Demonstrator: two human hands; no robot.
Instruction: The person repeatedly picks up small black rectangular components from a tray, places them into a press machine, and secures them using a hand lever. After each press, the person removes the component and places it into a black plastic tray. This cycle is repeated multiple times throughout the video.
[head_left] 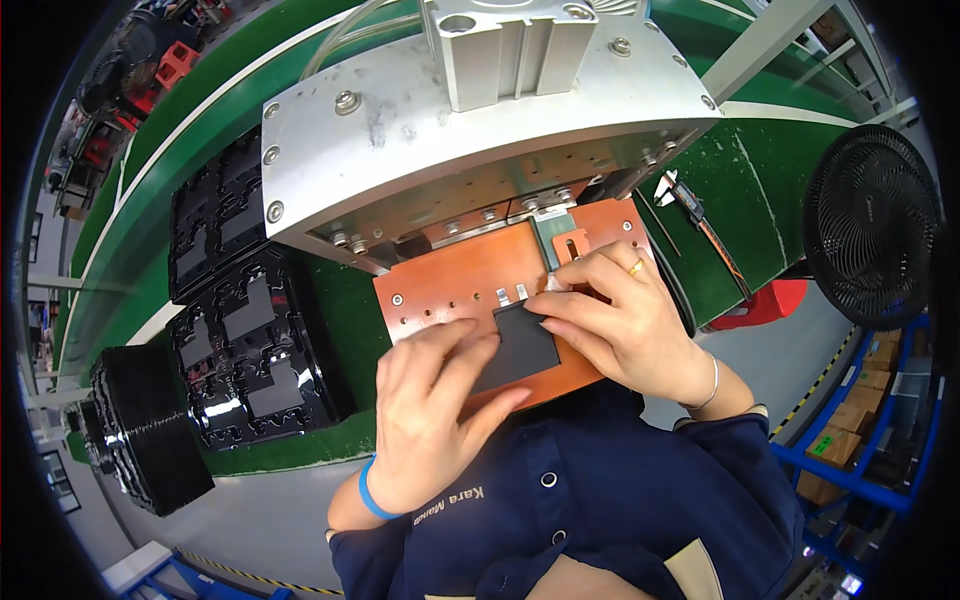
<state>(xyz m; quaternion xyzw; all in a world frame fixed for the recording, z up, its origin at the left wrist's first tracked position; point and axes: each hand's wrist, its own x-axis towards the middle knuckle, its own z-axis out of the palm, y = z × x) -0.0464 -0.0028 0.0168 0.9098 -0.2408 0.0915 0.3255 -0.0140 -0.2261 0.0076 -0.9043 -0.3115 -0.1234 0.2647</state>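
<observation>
A flat dark grey pouch cell [527, 343] with two small silver tabs [511, 296] on its far edge lies on an orange plate [440, 285]. My left hand [428, 388] holds the cell by its left side, with curved fingers against the edge and the thumb stretched toward the near edge. At the far right corner, the fingers of my right hand [625, 315] close on the cell beside the tabs. Part of the cell is hidden under both hands. Just beyond my right fingers is an orange slotted block [571, 246] on the plate.
Above the plate's far side stands a silver metal press [480, 110]. Black trays [245, 345] with grey pieces sit on the green table at left, beside a stack of black trays [150, 430]. Calipers [690, 205] and a black fan [872, 225] are at right.
</observation>
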